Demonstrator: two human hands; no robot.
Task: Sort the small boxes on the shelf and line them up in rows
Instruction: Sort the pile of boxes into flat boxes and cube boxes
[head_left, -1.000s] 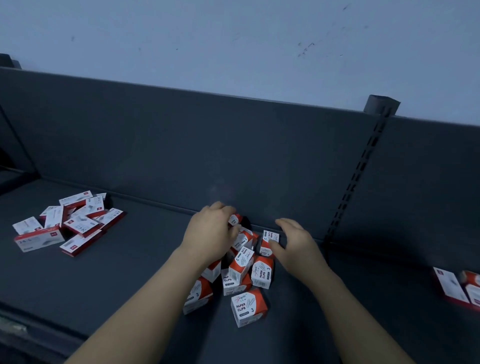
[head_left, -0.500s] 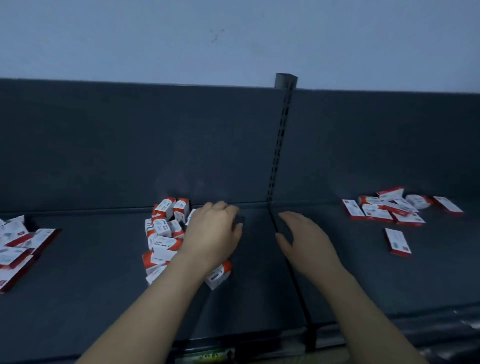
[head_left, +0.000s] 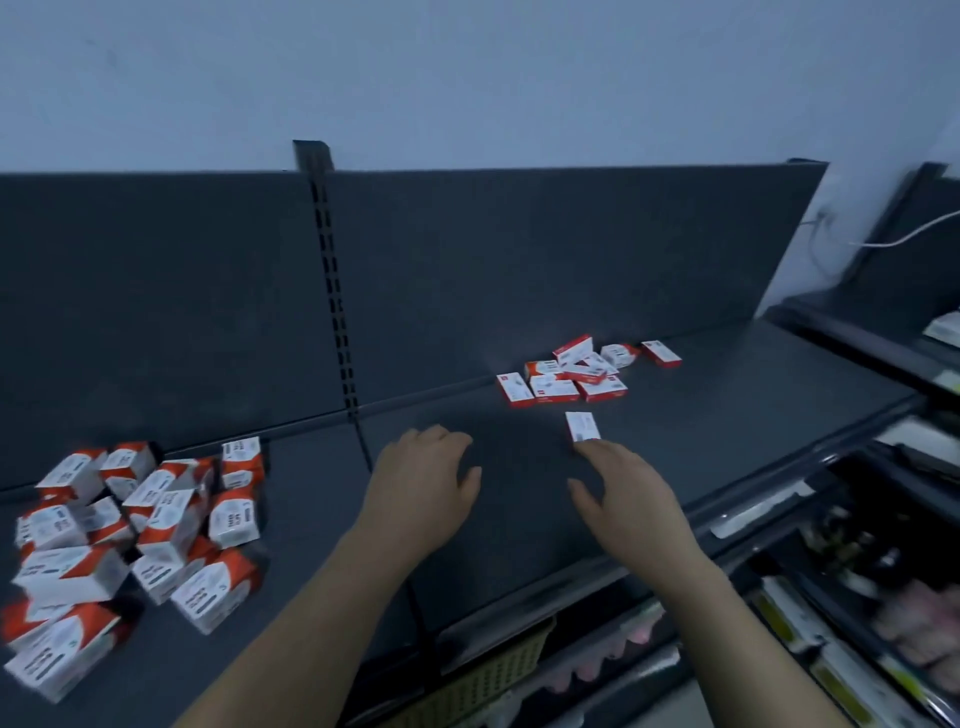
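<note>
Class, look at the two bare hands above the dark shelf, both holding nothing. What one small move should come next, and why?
Probably the right hand should reach slightly forward and pinch the lone flat white-and-red cardboard box. It lies just beyond that hand's fingers, apart from the jumbled cluster of similar flat boxes by the back panel, and the left hand is farther away.

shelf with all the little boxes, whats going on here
A person is sorting small boxes on a dark shelf. The left hand and the right hand hover over its middle, holding nothing, fingers relaxed. A jumbled pile of orange-and-white boxes lies to the left, and a loose cluster of flat red-and-white boxes sits at the back right. One lone flat box lies just beyond the right hand's fingertips. No rows are formed yet.
</note>
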